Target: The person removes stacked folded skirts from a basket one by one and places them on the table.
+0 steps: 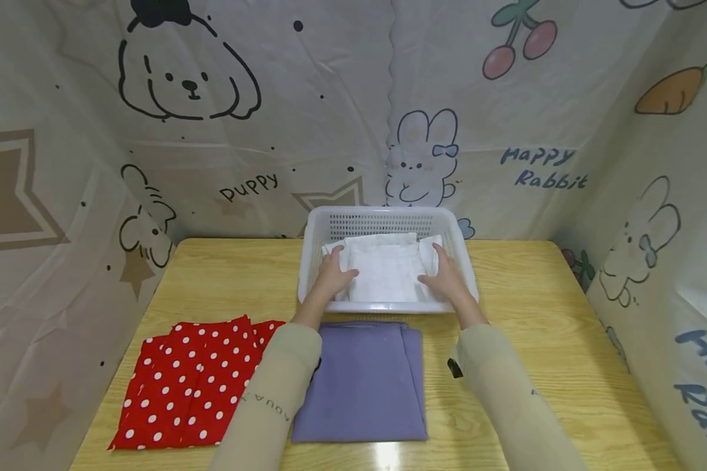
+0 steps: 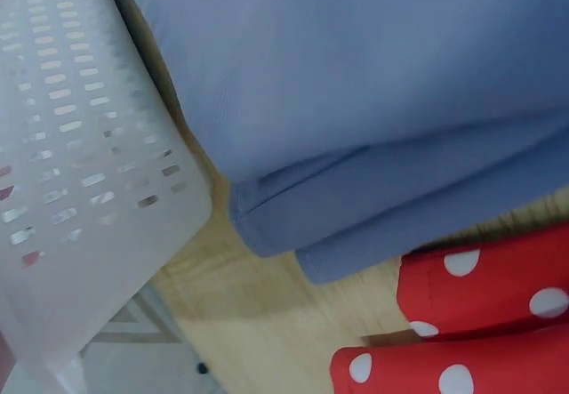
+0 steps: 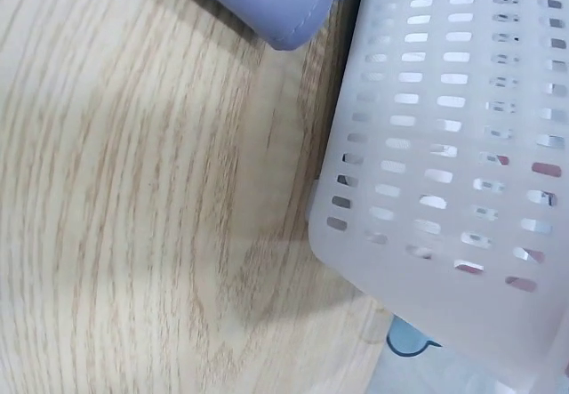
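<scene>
One white fabric bundle, folded roughly rectangular, inside one perforated white plastic basket. Left hand and right hand at its sides, fingers spread apart. One smooth purple folded cloth, one red polka-dot folded cloth, wood-grain worktop.

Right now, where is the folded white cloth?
In the head view, the folded white cloth sits inside the white basket at the table's far side, between the left hand and right hand, beyond the purple cloth.
</scene>
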`<state>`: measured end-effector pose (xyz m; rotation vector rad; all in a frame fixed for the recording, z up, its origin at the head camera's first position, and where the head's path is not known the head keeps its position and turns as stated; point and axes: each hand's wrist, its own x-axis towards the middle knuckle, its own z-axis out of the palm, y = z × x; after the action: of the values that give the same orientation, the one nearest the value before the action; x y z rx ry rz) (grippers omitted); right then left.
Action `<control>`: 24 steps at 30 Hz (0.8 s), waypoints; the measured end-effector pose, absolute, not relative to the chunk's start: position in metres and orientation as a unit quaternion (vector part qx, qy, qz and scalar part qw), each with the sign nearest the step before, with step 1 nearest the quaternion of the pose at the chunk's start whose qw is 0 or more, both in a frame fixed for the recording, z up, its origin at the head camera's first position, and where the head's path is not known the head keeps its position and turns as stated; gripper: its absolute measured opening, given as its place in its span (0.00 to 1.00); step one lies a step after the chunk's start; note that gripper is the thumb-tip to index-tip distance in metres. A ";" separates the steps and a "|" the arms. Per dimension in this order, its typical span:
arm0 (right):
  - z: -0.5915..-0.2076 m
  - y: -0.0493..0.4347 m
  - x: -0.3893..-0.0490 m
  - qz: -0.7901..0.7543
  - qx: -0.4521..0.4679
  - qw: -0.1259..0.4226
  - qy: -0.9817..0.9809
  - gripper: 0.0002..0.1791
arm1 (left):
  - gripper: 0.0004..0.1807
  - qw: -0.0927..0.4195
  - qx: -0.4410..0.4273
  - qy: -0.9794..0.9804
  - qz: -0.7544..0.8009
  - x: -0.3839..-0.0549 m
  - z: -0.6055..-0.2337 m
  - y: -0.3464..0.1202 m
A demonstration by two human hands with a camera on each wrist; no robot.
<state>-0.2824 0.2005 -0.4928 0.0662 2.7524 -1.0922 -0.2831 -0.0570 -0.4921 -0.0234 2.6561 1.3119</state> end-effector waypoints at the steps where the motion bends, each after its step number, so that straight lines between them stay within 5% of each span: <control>1: -0.495 0.200 -0.284 -0.372 0.028 0.095 0.923 0.48 | 0.39 0.092 -0.019 0.888 0.449 -0.285 -0.494 -0.057; 24: -0.509 0.190 -0.302 -0.437 0.125 0.173 0.874 0.54 | 0.44 0.190 -0.072 0.828 0.523 -0.291 -0.503 -0.057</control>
<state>-0.3018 0.1902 -0.5085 0.3548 2.4783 -1.2379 -0.2911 -0.0574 -0.5026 -0.2024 2.3260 1.4696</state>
